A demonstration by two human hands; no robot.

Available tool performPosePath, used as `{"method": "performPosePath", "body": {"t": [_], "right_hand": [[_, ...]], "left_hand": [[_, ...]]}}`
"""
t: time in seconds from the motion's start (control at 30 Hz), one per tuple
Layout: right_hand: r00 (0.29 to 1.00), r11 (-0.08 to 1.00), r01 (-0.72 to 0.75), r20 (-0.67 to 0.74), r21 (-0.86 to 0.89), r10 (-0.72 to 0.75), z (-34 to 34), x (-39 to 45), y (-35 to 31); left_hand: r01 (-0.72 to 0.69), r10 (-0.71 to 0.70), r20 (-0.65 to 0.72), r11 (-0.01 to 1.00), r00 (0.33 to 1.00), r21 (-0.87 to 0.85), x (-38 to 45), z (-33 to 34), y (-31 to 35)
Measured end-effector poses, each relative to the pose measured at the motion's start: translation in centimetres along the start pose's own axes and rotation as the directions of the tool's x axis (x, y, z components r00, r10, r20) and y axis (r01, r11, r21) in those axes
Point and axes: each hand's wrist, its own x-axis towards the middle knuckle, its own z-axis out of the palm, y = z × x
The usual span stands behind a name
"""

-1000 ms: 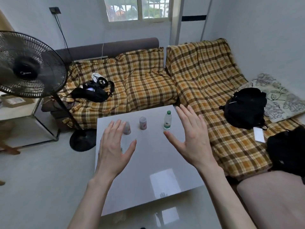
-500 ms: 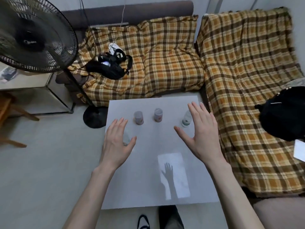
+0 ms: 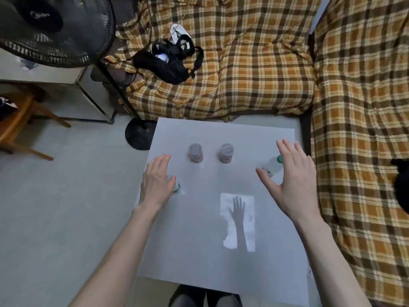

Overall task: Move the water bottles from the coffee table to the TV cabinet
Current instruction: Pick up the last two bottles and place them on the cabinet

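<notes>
The white coffee table (image 3: 199, 240) fills the middle of the view. A clear water bottle with a green cap (image 3: 272, 165) stands near its right edge, partly behind my right hand (image 3: 290, 180), which hovers open with fingers spread. Another clear bottle (image 3: 176, 187) is mostly hidden under my left hand (image 3: 156, 180), also open, with the thumb beside it. Two short containers with grey lids, one on the left (image 3: 195, 153) and one on the right (image 3: 226, 153), stand further back between my hands. The TV cabinet is not in view.
A plaid-covered sofa (image 3: 254, 63) wraps the table's far and right sides, with a black bag (image 3: 170, 60) on it. A standing fan (image 3: 51, 29) and its base (image 3: 139, 136) are at the left, beside a metal-frame side table (image 3: 73, 83) and a wooden stool (image 3: 20, 120).
The view has tilted down and closer over the table. Both hands have lowered toward the two bottles, the left one now covering the left bottle.
</notes>
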Motion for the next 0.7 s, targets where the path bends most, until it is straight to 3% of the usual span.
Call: {"method": "performPosePath", "body": {"t": [0.17,0.27,0.43,0.7], "right_hand": [[0.999,0.999,-0.001,0.048,-0.047,0.003,3.0,0.9,1.8],[0.997,0.998,-0.001,0.074,-0.058,0.005,4.7,0.9,2.6],[0.984,0.995,0.003,0.177,-0.098,0.015,6.8,1.0,3.7],[0.979,0.994,-0.020,0.198,-0.103,0.040,8.4,1.2,5.0]], "left_hand": [[0.197,-0.231,0.165,0.960,0.959,0.201,2.8,4.3,-2.7],[0.241,-0.310,0.268,0.934,0.912,0.262,3.7,6.0,-4.0],[0.235,-0.298,0.271,0.942,0.915,0.242,4.5,8.1,-6.1],[0.152,-0.179,0.221,0.979,0.959,0.134,4.4,8.6,-4.2]]}}
